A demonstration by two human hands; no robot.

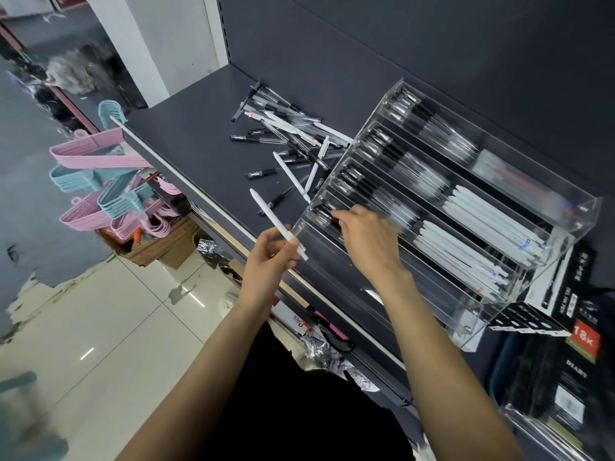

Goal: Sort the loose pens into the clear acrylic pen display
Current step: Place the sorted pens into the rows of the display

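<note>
The left hand (pixel 271 252) is pinching a smooth white pen (pixel 278 224), tilted above the shelf's (pixel 186 141) front edge. The right hand (pixel 367 239) is reaching, fingers curled, into the lowest front slot of the clear acrylic pen display (pixel 466 207); whether it grips anything cannot be told. Loose pens (pixel 289 138) are lying scattered mid-shelf, just beside the display.

1 wide-angle view from a head-worn camera looks forward and steeply down, tilted so the dark shelf (pixel 186 141) runs diagonally. Both forearms rise from the bottom edge. The left hand (pixel 271 252) sits near centre, close to the lens; the acrylic display (pixel 579 207) lies beyond and right of it, its contents possibly blurred by motion.
</note>
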